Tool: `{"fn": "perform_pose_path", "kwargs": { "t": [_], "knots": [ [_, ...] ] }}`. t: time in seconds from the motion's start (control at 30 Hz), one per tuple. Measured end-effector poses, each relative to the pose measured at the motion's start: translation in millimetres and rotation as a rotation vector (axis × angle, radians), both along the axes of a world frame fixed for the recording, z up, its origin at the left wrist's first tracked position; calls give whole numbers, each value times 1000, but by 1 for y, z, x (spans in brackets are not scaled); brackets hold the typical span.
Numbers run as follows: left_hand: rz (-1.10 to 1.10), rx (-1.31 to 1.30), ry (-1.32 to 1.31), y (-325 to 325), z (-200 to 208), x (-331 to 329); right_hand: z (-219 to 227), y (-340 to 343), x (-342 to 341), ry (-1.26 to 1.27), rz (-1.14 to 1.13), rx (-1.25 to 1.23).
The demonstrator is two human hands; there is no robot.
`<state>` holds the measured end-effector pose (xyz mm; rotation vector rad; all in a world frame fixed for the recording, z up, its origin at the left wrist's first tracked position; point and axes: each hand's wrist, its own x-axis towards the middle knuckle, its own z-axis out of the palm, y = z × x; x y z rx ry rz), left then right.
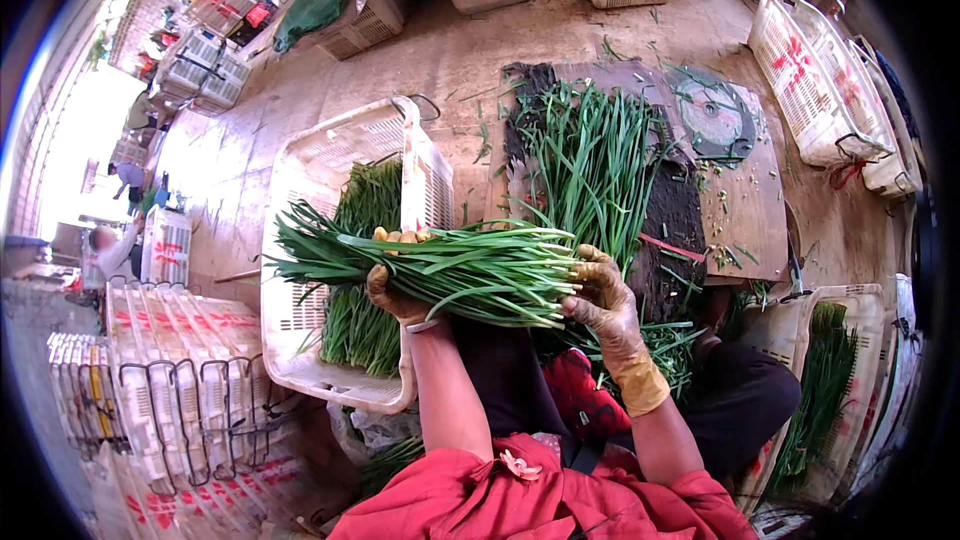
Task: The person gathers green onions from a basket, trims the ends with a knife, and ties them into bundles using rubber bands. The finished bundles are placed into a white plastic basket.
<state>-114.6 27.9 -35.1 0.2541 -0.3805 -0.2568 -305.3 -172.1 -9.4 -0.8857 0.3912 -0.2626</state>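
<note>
A thick bunch of green chives [470,265] lies sideways in front of me, leafy tips to the left and pale stem ends to the right. My left hand [400,308] is wrapped round it near the middle, fingertips showing over the top. At the stem ends, the thumb and fingers of my gloved right hand [608,305] close on the stalks. Below and left of the bunch stands a white plastic crate [415,165] holding more chives [365,325]. A loose pile of chives [590,160] spreads over a dark mat [670,240] ahead of me.
A wooden board [745,210] with a round grey disc [712,118] and scraps adjoins the mat. Another crate with chives [820,390] stands at right. Stacked crates [190,340] rise at left; more crates [820,80] line the far right. People [130,180] are at far left.
</note>
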Motion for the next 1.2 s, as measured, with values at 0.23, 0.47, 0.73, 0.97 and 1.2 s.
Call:
{"fn": "perform_pose_path", "kwargs": {
  "t": [0.23,0.47,0.73,0.97,1.2],
  "knots": [
    [42,-46,-42,-11,16,-5,-10,20,18,3,22,-132],
    [22,-60,-142,-4,7,5,-17,36,7,-3,-152,-253],
    [40,-33,-155,-10,9,2,-48,-9,-49,330,-194,-1184],
    [48,2,-101,-6,20,0,27,-9,-49,303,97,-1099],
    [54,37,-168,-7,10,3,22,27,-3,293,172,-1091]
  ]
}}
